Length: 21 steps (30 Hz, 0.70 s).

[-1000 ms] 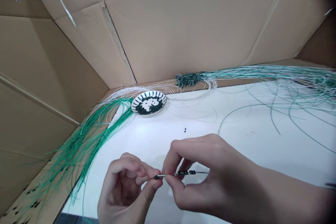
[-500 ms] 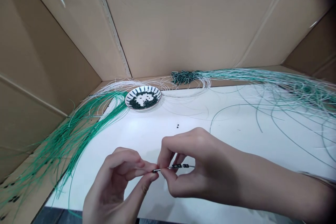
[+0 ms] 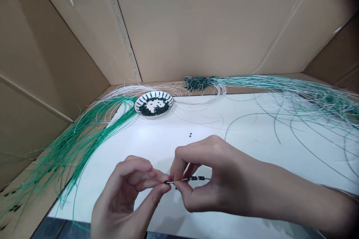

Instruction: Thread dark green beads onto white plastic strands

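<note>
My left hand (image 3: 129,190) pinches a small dark bead (image 3: 167,182) between thumb and index finger. From that bead a thin wire (image 3: 183,179) runs right, into the closed thumb and fingertips of my right hand (image 3: 215,179). Several black beads (image 3: 196,178) sit in a row on the wire, inside the curl of my right hand. Both hands hover over the white board (image 3: 157,145), fingertips almost touching. A tiny dark speck (image 3: 175,188) shows just under the right fingertips; whether it lies on the board I cannot tell.
A striped plate (image 3: 169,109) of dark beads stands at the back. Green strands (image 3: 75,145) spread along the left. A bundle of green and white strands (image 3: 246,80) lies along the back right. Two loose beads (image 3: 190,134) rest beyond my hands. Cardboard walls (image 3: 202,22) surround the board.
The view has shifted a little. Both hands keep their pinch on the bead and wire. A small dark speck now shows below the right fingertips.
</note>
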Each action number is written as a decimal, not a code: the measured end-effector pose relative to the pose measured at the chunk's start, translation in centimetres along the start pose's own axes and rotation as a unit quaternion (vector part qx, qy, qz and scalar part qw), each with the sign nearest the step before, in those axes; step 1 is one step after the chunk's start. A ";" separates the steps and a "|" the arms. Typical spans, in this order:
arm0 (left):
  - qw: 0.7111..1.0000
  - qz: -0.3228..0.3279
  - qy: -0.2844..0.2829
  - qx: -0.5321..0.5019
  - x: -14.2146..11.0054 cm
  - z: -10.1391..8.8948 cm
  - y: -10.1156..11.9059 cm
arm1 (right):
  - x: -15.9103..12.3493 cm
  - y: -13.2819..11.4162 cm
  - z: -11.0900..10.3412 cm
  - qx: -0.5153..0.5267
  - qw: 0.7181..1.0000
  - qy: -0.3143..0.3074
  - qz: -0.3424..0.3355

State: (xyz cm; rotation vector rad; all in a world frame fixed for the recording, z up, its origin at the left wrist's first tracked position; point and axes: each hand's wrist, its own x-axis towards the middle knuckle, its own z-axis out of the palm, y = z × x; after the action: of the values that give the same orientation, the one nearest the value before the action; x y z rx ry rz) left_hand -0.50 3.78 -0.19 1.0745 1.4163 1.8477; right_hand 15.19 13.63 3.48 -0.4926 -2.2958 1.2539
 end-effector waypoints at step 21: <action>1.000 -0.004 0.012 -0.008 -0.1 0.3 -0.1 | 0.1 -0.1 0.2 0.044 0.998 0.013 0.039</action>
State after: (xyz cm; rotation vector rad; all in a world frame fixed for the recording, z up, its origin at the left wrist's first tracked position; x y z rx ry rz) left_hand -0.21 3.86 -0.23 1.0403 1.4157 1.8681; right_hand 14.95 13.50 3.51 -0.5690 -2.2078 1.3702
